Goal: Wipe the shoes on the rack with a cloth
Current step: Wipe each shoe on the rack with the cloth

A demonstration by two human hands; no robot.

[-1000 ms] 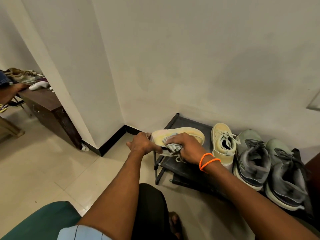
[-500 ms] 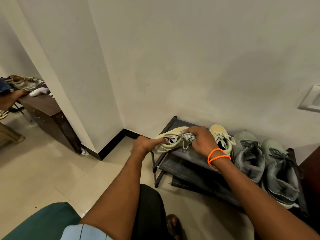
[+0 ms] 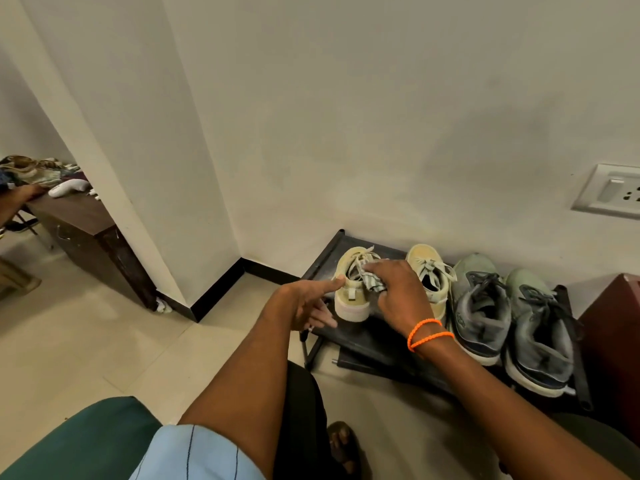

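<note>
A yellow shoe [image 3: 353, 299] stands upright on the left end of the black shoe rack [image 3: 322, 261], heel toward me. My left hand [image 3: 304, 304] touches the heel's left side with straight fingers. My right hand [image 3: 398, 292], with orange bands at the wrist, holds a striped cloth [image 3: 372, 280] against the shoe's laces and opening. The matching yellow shoe [image 3: 429, 275] stands just right of it, partly hidden by my right hand. Two grey-green sneakers [image 3: 481, 306] [image 3: 540, 330] fill the rack's right part.
A white wall rises behind the rack, with a socket plate [image 3: 613, 190] at the right. A dark red cabinet [image 3: 613, 327] stands right of the rack. A brown desk [image 3: 86, 230] with clutter sits far left, where another person's arm shows. Tiled floor lies in front.
The yellow shoe went from lying on its side in both hands to standing upright on the rack. My left hand loosened to a fingertip touch. The cloth moved onto the laces.
</note>
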